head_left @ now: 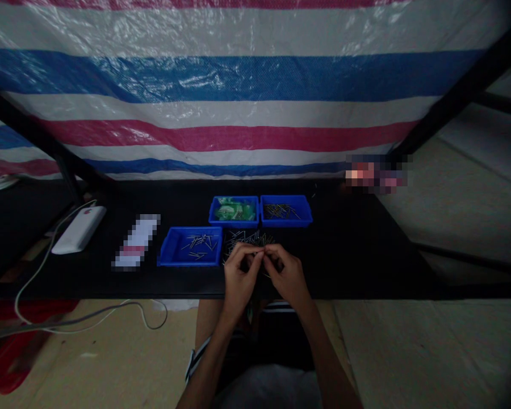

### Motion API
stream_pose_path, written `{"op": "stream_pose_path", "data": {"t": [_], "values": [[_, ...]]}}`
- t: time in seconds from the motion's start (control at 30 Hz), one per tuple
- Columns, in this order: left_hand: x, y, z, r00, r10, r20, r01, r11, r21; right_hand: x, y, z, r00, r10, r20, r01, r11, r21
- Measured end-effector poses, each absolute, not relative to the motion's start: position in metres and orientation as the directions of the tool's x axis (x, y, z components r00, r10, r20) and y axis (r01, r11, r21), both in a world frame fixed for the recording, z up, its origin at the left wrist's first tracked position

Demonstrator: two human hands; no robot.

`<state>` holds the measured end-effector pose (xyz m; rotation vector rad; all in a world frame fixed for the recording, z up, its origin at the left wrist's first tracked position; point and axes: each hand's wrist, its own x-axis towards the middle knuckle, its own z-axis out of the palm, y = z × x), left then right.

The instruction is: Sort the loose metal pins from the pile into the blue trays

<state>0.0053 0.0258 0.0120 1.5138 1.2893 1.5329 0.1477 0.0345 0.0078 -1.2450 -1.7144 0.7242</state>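
Note:
My left hand [241,272] and my right hand [288,274] meet above the front part of the black table [357,255]. Thumbs and forefingers are pinched together at the fingertips; whatever lies between them is too small to name. Just behind the hands is a loose pile of thin metal pins [238,238]. Left of it, a blue tray [174,250] holds several similar pins. Behind the pile, one blue tray [213,218] contains green and clear plastic pieces, and beside it another blue tray [307,216] has darker thin pins.
On the left lie a white power strip [80,229] with its cable and a blurred, pale flat object [136,243]. Striped plastic sheeting [238,79] hangs behind the table. Black frame bars [451,102] slant at both sides. A pixelated object [375,174] is at the back right.

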Motion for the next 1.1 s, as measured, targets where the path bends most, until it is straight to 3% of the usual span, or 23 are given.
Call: {"op": "stream_pose_path", "data": {"t": [0.27, 0.53, 0.7, 1.1], "values": [[0.0076, 0.0228, 0.0166, -0.059, 0.922, 0.383, 0.171, -0.369, 0.914, 0.1494, 0.0311, 0.0029, -0.205, 0.872, 0.445, 0.449, 0.488, -0.749], [0.0075, 0.0235, 0.0167, -0.061, 0.922, 0.382, 0.174, -0.367, 0.914, 0.1496, 0.0291, 0.0020, -0.166, 0.890, 0.425, 0.450, 0.452, -0.770], [0.0059, 0.0226, 0.0166, -0.074, 0.923, 0.378, 0.151, -0.364, 0.919, 0.1500, 0.0278, 0.0041, -0.029, 0.905, 0.425, 0.411, 0.399, -0.820], [0.0049, 0.0223, 0.0135, -0.034, 0.954, 0.299, 0.115, -0.294, 0.949, 0.1511, 0.0271, 0.0075, -0.016, 0.931, 0.365, 0.366, 0.345, -0.864]]}}
